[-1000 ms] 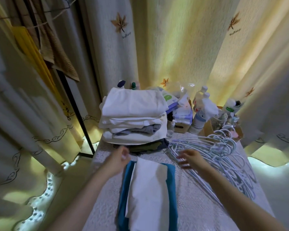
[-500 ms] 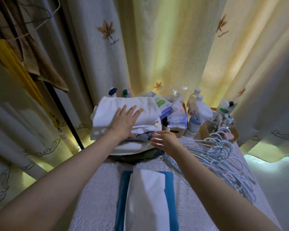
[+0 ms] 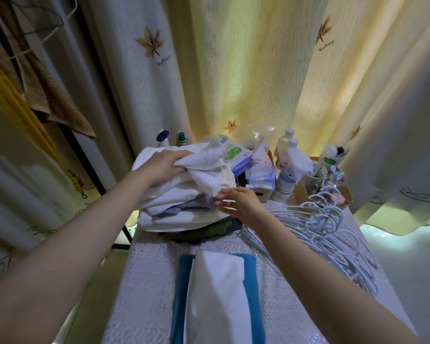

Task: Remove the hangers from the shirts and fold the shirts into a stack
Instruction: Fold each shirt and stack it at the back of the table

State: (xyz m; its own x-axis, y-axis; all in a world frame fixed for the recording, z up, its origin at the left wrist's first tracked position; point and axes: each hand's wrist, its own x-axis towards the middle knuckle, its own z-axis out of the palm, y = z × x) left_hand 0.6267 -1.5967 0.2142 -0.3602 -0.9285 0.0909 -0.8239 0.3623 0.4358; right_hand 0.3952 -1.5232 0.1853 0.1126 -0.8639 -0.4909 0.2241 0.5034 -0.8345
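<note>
A stack of folded shirts (image 3: 184,209), mostly white with a grey-blue one between, stands at the table's far left. My left hand (image 3: 163,167) grips the top white shirt (image 3: 209,160) and bunches it up off the stack. My right hand (image 3: 236,201) is at the stack's right side with fingers spread, touching the hanging edge of that shirt. Near me lies a folded white shirt (image 3: 216,291) on top of a folded teal shirt (image 3: 252,284). A pile of pale blue hangers (image 3: 333,232) lies on the table's right.
Bottles, tissue packs and a box of small items (image 3: 293,170) crowd the table's back edge. Curtains hang close behind and to both sides. A black rack (image 3: 94,175) with a yellow and a brown garment stands at the left. A lace cloth (image 3: 149,281) covers the table.
My left hand went from the folded shirts near me up to the stack, lay flat on it, and now grips the top shirt and lifts it. My right hand moved from the hangers to the stack's right side.
</note>
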